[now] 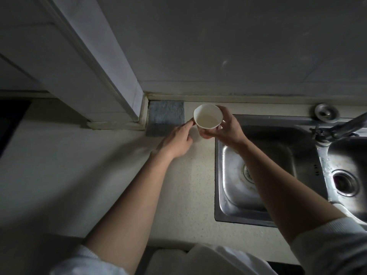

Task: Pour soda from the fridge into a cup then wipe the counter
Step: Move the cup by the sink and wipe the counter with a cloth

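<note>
Sleeves (337,245) pushed up, right hand (226,130) grips the cup (207,117); left hand (177,141), loosely curled, touches its side.

Dim kitchen corner. Pale tiled wall (238,46) behind, grimy seam along low backsplash lip (248,97). White slanted frame (103,62) comes down at left, one face lit bluish. Speckled beige counter (188,185) below. Stainless double sink (217,175) set in at right: left basin strainer drain (246,171), right basin dark drain hole (345,182). Faucet (345,126) between basins; round metal cap (326,112) on rear ledge. Black panel (10,120) at far left edge.

Cloth (165,118) seemingly wedged beside pillar (111,76).
</note>
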